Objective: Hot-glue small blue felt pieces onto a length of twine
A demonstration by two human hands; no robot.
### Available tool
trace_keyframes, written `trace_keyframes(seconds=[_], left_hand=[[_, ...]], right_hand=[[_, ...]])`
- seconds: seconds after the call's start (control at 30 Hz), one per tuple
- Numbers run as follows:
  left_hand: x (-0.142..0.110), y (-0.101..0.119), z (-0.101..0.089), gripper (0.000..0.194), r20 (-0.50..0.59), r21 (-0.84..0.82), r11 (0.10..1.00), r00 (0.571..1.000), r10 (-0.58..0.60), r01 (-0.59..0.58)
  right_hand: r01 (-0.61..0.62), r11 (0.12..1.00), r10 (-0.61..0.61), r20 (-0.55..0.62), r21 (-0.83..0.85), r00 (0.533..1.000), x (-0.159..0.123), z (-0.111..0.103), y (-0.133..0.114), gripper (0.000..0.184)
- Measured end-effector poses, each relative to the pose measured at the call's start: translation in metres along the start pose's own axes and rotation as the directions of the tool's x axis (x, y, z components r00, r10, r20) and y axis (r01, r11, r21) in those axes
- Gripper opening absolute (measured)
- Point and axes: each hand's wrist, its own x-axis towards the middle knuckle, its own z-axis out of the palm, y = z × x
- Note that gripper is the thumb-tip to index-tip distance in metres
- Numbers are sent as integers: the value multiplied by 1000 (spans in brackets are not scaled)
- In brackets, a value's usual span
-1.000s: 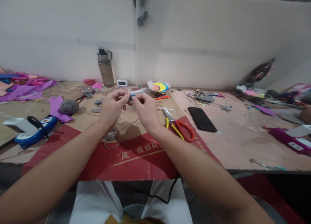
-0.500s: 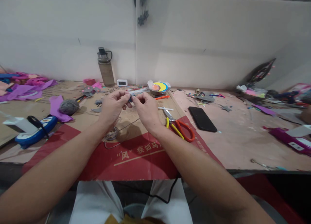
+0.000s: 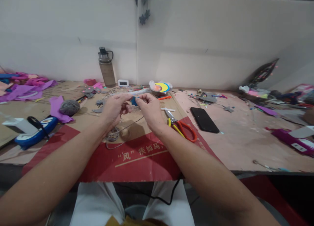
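Observation:
My left hand (image 3: 115, 109) and my right hand (image 3: 149, 109) meet above the cardboard, fingertips pinched close together. Between them shows a small blue piece (image 3: 134, 101), partly covered by the fingers, so its kind is unclear. Both hands seem to grip it, thumbs and index fingers at its edges. A thin grey cord (image 3: 131, 124) runs from beneath my right hand down to a loose coil (image 3: 113, 134) by my left wrist. Right of my right hand lie scissors (image 3: 174, 118) with red and yellow handles.
A black phone (image 3: 204, 120) lies to the right. A grey yarn ball (image 3: 70, 107) rests on purple felt at left, near a blue power strip (image 3: 36, 132). A water bottle (image 3: 107, 70) and small white clock (image 3: 123, 83) stand at the wall. A purple power strip (image 3: 294, 141) is far right.
The blue piece has turned between my fingers and now shows a brighter, larger face. My left fingers have shifted slightly, and my hands otherwise stay in place.

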Motion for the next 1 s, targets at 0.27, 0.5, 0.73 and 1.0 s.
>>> trace_keyframes(seconds=[0.27,0.5,0.73,1.0], left_hand=[[0,2,-3,17,14,197,978,997,73,-75],[-1,2,-6,9,47,388,899,978,202,-204],[-1,2,-4,13,63,211,974,996,65,-77],[3,0,-6,15,82,151,988,997,-1,-12]], right_hand=[[5,1000,-5,3,-10,1000,0,-1,4,9],[21,993,-19,15,-115,1000,-6,-1,-4,10],[3,994,-2,7,-113,1000,-6,-1,-4,11],[4,993,-1,19,-121,1000,-8,-3,-4,10]])
